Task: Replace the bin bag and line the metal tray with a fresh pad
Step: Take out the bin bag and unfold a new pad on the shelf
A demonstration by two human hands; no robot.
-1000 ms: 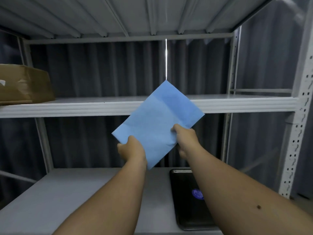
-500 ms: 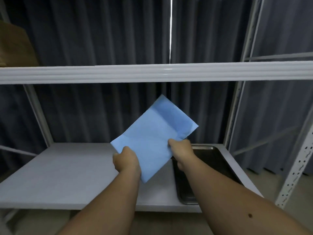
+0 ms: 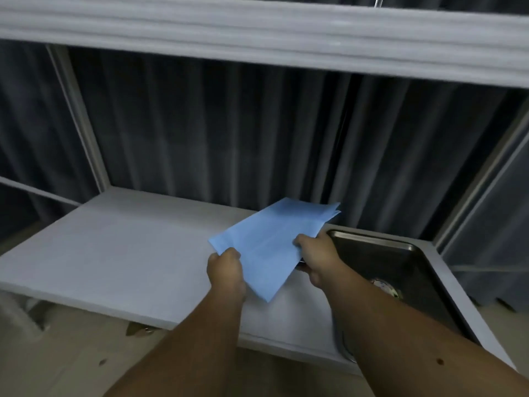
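Your left hand (image 3: 226, 265) and right hand (image 3: 313, 255) pinch the folded blue pad (image 3: 272, 239) left of the metal tray (image 3: 400, 253), probably ready for unfolding.

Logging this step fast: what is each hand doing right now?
Left hand: grips the folded blue pad at its left corner.
Right hand: grips the pad's right edge.

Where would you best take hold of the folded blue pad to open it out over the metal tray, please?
Probably by its near edges, one hand each side, as now: left hand, right hand. The blue pad is limp, its loose layers fanning at the far corner beside the metal tray.
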